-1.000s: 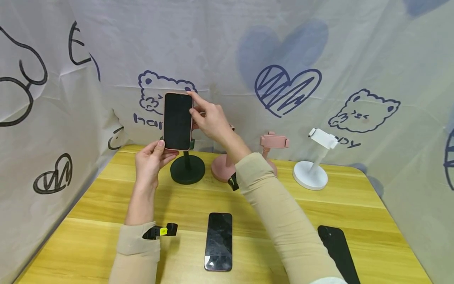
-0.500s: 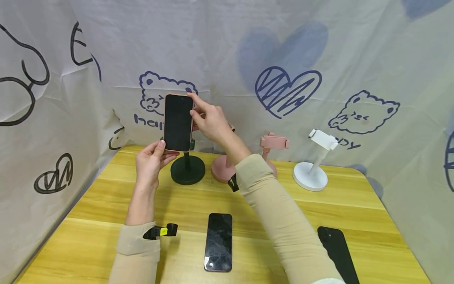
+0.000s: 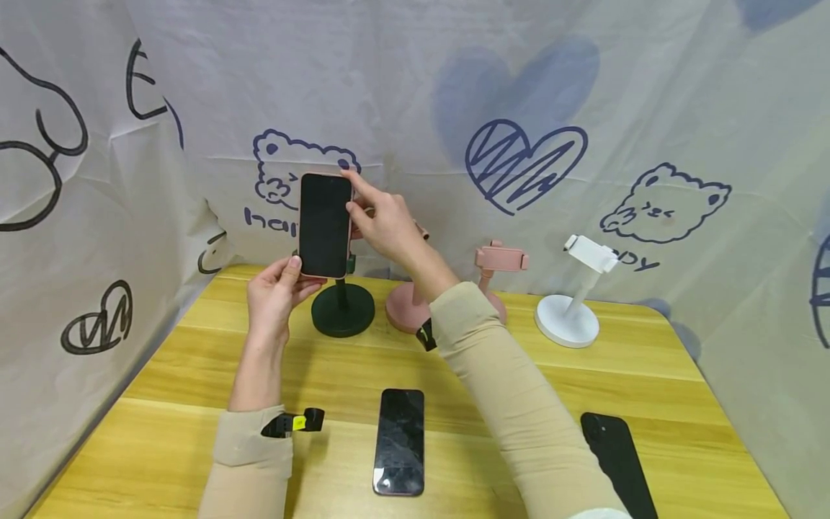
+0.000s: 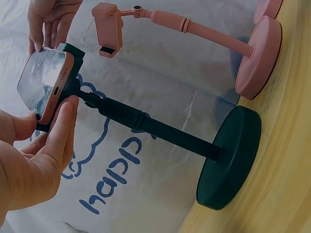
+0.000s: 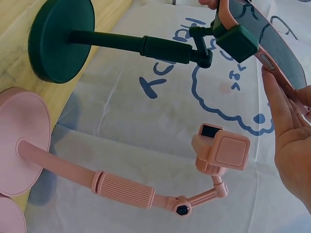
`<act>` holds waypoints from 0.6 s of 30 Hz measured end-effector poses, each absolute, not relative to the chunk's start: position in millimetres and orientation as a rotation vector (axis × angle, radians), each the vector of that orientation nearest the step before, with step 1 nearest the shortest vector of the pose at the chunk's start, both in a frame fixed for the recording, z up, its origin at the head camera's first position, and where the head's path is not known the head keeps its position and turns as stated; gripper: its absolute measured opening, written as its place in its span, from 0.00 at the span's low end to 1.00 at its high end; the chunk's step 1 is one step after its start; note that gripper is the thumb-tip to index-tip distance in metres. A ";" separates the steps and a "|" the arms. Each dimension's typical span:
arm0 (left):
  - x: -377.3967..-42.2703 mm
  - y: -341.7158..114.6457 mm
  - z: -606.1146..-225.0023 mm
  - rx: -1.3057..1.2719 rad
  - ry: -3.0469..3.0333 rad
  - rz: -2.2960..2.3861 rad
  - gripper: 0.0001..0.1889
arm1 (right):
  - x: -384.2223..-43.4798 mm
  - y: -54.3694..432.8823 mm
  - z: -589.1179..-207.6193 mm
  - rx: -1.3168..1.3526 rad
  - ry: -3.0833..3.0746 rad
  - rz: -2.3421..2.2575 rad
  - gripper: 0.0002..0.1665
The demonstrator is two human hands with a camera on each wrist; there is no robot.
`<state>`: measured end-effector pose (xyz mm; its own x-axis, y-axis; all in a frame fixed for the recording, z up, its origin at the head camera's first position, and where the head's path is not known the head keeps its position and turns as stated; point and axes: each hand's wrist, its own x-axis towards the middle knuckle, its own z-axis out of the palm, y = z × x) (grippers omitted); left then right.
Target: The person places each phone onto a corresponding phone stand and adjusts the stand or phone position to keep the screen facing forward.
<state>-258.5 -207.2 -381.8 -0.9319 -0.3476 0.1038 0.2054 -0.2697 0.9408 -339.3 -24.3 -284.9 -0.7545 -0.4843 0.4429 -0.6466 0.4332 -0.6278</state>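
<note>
A smartphone with a pink frame and dark screen stands upright in the clamp of a dark green phone stand at the back left. My left hand grips its lower left corner, thumb at the front edge and fingers behind. With thumb and forefinger, my right hand holds the upper right side and top corner. In the left wrist view, the green stand's pole runs from base to clamp behind the phone. From the head, the phone hides most of the clamp.
Right of the green stand are two pink phone stands, one partly behind my right forearm, and a white one. A second phone lies screen up at the front middle. A black phone lies face down beside my right sleeve.
The phone sits very slightly lower than a second ago, and my right fingers have come down with it. Both hands keep their hold; the stands and the other phones have not moved.
</note>
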 end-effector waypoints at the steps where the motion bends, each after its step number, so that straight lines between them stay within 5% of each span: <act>1: -258.7 -207.2 -381.8 0.173 -1.639 -2.251 0.21 | -339.3 -24.4 -285.0 0.996 -2.487 1.222 0.33; 18: -261.0 -208.1 -382.9 0.225 -1.644 -2.243 0.22 | -338.4 -24.9 -287.3 0.999 -2.512 1.141 0.33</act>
<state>-261.0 -208.1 -382.9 -0.9262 -0.3690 0.0773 0.1849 -0.2660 0.9461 -338.4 -24.9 -287.3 -0.7491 -0.4967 0.4383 -0.6569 0.4711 -0.5887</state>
